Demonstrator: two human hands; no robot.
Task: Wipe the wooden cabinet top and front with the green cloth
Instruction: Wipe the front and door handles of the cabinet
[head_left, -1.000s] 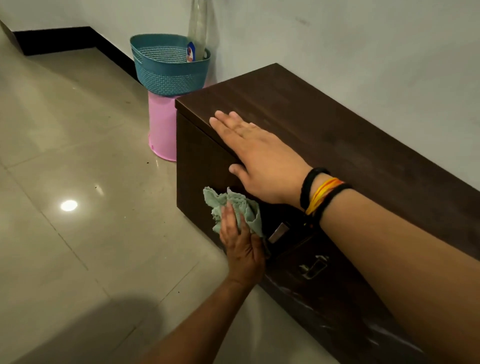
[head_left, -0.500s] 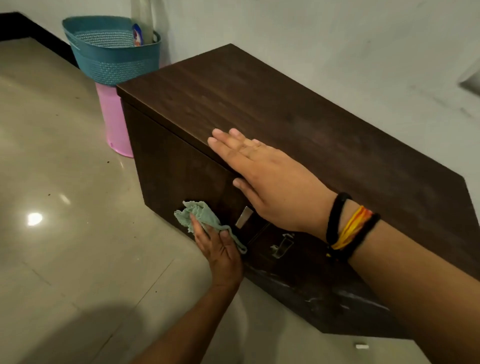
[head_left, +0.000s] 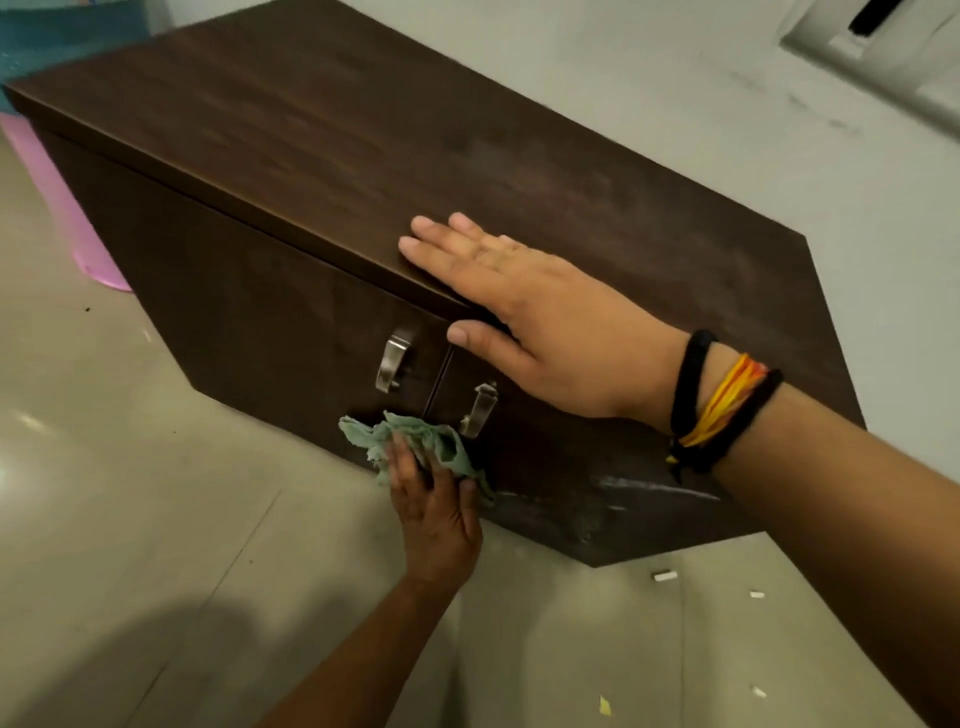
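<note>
— Green cloth (head_left: 415, 444) was bunched under my left hand (head_left: 436, 512), wasn't it?

— Yes. My fingers (head_left: 402, 465) were curled loosely over it, pressing it flat against the lower front of the cabinet (head_left: 249, 306), just below the two metal handles (head_left: 392, 361), close to the floor (head_left: 156, 493).

— What worried you there?

— The nearer handle (head_left: 480, 408) sat right above the cloth. I judged that a loose fold could snag on it if I swept upward. The cloth was also crumpled, so only part of it touched the wood, and I might have left streaks. Pale smears (head_left: 649, 488) showed on the front to the right, low down, and I thought they could be missed so near the bottom edge.

— And your other hand?

— My right hand (head_left: 524, 312) lay open and flat on the front edge of the top, holding nothing, thumb hanging over the lip above the doors. Leaning hard there could have tipped or shifted the cabinet, I reckoned. Thread bands (head_left: 717, 410) were on that wrist.

— Anything on the floor?

— Small white scraps (head_left: 664, 575) lay near the right corner, apart from the cabinet.

— Any containers?

— A pink bin (head_left: 57, 208) stood beyond the far left end, with something teal (head_left: 67, 31) above it. Both were cut off and blurred, so I could not tell what they held. The doors were closed, so the inside was hidden too.
</note>
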